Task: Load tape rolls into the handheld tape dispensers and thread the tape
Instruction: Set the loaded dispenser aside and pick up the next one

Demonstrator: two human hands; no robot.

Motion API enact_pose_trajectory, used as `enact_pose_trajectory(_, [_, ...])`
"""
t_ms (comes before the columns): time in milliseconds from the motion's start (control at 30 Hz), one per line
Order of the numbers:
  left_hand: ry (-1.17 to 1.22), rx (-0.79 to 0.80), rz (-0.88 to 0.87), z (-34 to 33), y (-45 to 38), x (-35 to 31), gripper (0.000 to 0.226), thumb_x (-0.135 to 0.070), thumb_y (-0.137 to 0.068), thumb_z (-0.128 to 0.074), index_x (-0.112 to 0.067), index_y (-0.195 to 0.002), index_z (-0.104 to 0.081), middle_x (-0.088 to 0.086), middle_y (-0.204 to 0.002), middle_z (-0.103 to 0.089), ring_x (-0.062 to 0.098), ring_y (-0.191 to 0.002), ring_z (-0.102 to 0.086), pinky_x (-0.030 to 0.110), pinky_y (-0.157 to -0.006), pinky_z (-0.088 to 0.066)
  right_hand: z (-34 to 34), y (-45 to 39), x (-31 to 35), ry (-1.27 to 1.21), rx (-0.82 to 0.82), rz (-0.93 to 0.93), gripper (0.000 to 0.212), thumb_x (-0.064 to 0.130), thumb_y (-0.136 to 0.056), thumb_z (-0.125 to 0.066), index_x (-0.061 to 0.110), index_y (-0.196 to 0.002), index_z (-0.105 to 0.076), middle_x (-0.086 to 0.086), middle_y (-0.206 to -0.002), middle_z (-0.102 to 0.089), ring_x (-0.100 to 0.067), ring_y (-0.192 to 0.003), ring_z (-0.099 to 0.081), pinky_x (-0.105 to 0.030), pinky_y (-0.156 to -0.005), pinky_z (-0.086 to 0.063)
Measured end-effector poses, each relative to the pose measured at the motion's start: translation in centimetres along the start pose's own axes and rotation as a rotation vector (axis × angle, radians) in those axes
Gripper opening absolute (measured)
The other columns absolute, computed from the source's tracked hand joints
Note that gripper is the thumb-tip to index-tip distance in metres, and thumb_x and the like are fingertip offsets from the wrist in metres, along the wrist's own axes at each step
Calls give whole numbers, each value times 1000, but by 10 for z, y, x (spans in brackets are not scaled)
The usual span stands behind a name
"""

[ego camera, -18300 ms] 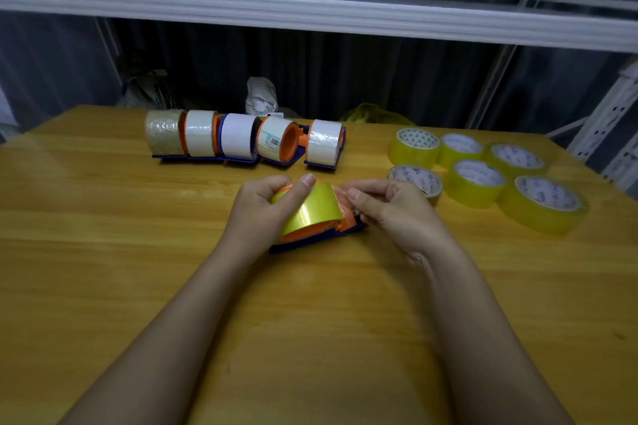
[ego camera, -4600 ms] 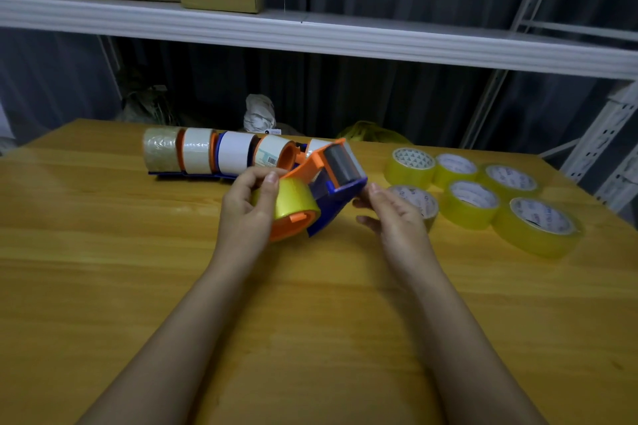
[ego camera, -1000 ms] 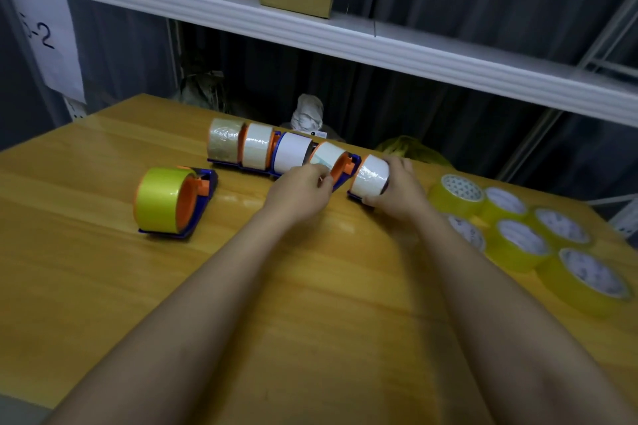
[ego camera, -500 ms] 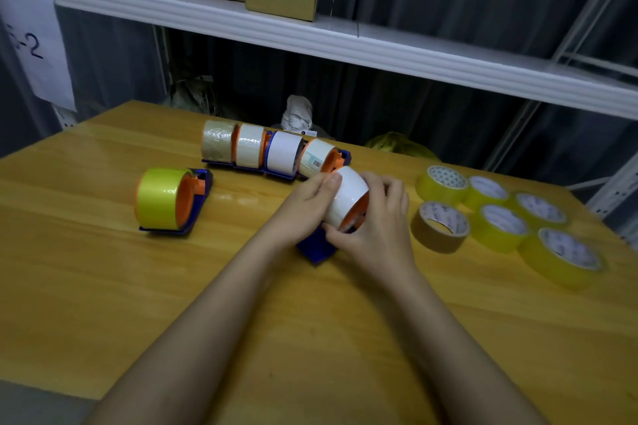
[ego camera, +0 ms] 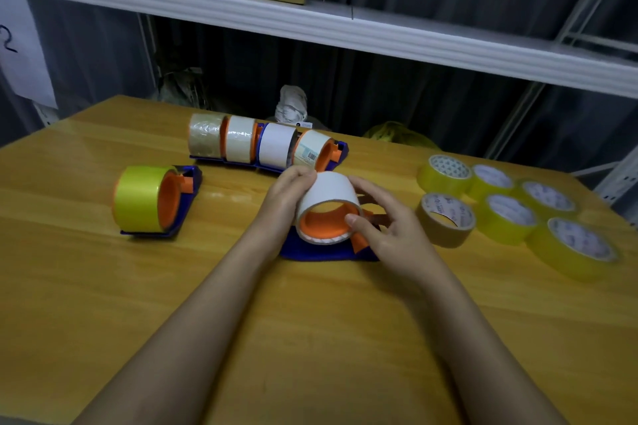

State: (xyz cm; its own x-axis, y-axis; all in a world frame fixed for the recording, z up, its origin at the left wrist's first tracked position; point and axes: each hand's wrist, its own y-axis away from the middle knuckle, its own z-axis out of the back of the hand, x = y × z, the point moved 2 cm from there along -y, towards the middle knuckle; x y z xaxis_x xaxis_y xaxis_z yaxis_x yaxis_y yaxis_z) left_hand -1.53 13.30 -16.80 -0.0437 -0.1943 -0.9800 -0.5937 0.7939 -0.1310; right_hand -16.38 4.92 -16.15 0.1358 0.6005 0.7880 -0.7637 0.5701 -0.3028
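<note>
well to the left of the hands, a dispenser with a yellow roll (ego camera: 138, 198) is seen on the table (ego camera: 103, 286). a white roll (ego camera: 328, 191) on a blue dispenser (ego camera: 310, 250) is gripped by the left hand (ego camera: 286, 195) and pinched at its rim by the right hand (ego camera: 386, 228). loose yellow rolls (ego camera: 507, 214) lie to the right of the hands.

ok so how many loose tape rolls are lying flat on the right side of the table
6. Back row. Front row: the brown roll nearest the right hand, then and. None looks hidden.
</note>
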Motion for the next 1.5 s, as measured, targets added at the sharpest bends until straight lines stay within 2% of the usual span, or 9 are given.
enact_pose_trajectory(167, [-262, -76, -223, -1, 1, 3, 20, -29, -99, -46, -29, -112, -60, -11, -114, -60, 0, -107, -54, 22, -93, -45, -5, 1, -8, 147, -111, 36, 54, 28, -87, -69, 30, -137, -48, 28, -121, -44, -6, -122, -43, -25, -101, -39])
enact_pose_trajectory(267, [-385, 72, -172, -5, 9, 4, 45, -47, -92, -43, -29, -132, -52, -12, -135, -48, -2, -121, -44, 24, -103, -37, -6, 4, -12, 180, -120, 42, 56, 32, -87, -67, 27, -139, -47, 20, -127, -45, -7, -123, -42, -24, -103, -37])
enact_pose_trajectory(367, [-542, 225, -139, -8, 17, 11, 66, -41, -89, -55, -34, -147, -25, -16, -152, -19, -5, -134, -21, 20, -107, -23, -5, 6, -20, 177, -128, 33, 57, 30, -86, -69, 27, -139, -48, 10, -131, -43, -11, -126, -40, -31, -105, -39])
enact_pose_trajectory(533, [-674, 231, -145, 2, 14, 14, 69, -16, -96, -50, -35, -149, -10, -16, -157, 0, -4, -140, -2, 16, -110, -12, 2, 10, -22, 296, -7, -8, 67, 29, -87, -67, 35, -146, -35, 13, -124, -40, -3, -120, -31, -1, -92, -23])
enact_pose_trajectory(800, [-826, 184, -195, -2, 19, 17, 64, -7, -99, -40, -26, -151, -7, -4, -159, -10, 8, -144, -8, 19, -112, -12, 1, 11, -18, 120, -64, -73, 58, 18, -87, -68, 35, -138, -47, 12, -117, -46, -1, -102, -52, -10, -89, -45])
enact_pose_trajectory(933, [-870, 149, -255, -4, 21, 19, 64, -4, -98, -39, -25, -151, -10, -2, -158, -14, 9, -144, -10, 17, -109, -13, 3, 11, -18, 172, -34, -69, 57, 23, -88, -67, 35, -140, -46, 10, -121, -52, -5, -110, -53, -22, -97, -45])
enact_pose_trajectory(1067, [-890, 115, -297, -6, 20, 19, 64, -1, -96, -39, -23, -151, -13, 1, -157, -18, 11, -144, -15, 16, -108, -16, 6, 11, -18, 200, -14, -79, 57, 27, -90, -66, 36, -141, -43, 13, -136, -55, -6, -125, -49, -10, -92, -38])
enact_pose_trajectory(1167, [-906, 76, -316, -7, 19, 18, 64, 0, -95, -40, -22, -151, -17, 3, -156, -23, 14, -143, -20, 17, -106, -19, 4, 12, -19, 114, -48, -93, 56, 23, -87, -68, 34, -138, -47, 10, -126, -63, -6, -114, -58, -24, -97, -48])
enact_pose_trajectory(1500, [-969, -36, -388, -9, 23, 20, 65, 7, -90, -43, -15, -149, -26, 10, -150, -36, 23, -138, -34, 26, -105, -32, -10, 16, -17, 190, -262, -32, 45, 22, -86, -70, 24, -129, -58, 5, -114, -70, -4, -101, -65, -32, -86, -55])
